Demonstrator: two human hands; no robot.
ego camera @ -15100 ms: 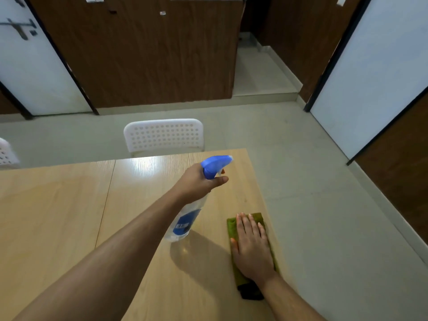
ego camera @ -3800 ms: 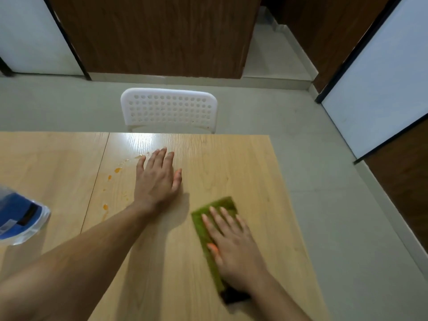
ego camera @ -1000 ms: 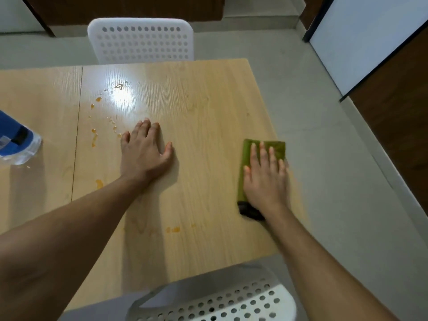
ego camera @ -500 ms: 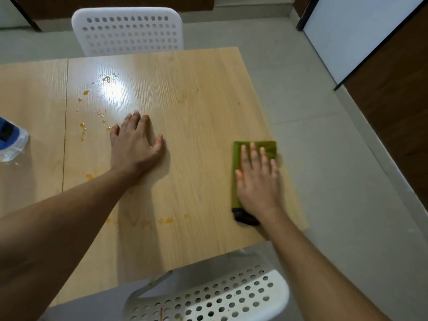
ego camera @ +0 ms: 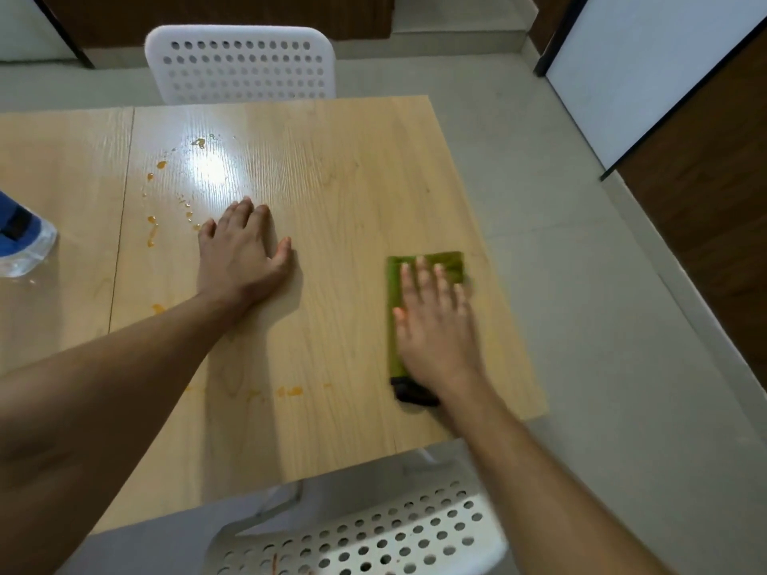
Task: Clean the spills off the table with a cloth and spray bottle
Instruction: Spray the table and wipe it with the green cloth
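My right hand (ego camera: 436, 325) lies flat, fingers spread, pressing a folded green cloth (ego camera: 450, 265) onto the light wooden table (ego camera: 352, 168) near its right edge. A dark end of the cloth shows under my wrist. My left hand (ego camera: 240, 251) rests palm down on the table's middle, holding nothing. Orange spill drops (ego camera: 153, 226) dot the surface left of my left hand, and more orange drops (ego camera: 290, 391) sit near the front edge. The clear spray bottle (ego camera: 25, 242) with a blue label stands at the far left, partly cut off.
A white perforated chair (ego camera: 245, 62) stands at the table's far side. Another white perforated chair (ego camera: 365, 533) sits below me at the near edge. Grey floor lies right of the table, with wooden wall panels and a white door beyond.
The view has shifted slightly. My right hand with the cloth has slid a little along the right side of the table. My left hand stays flat in place.
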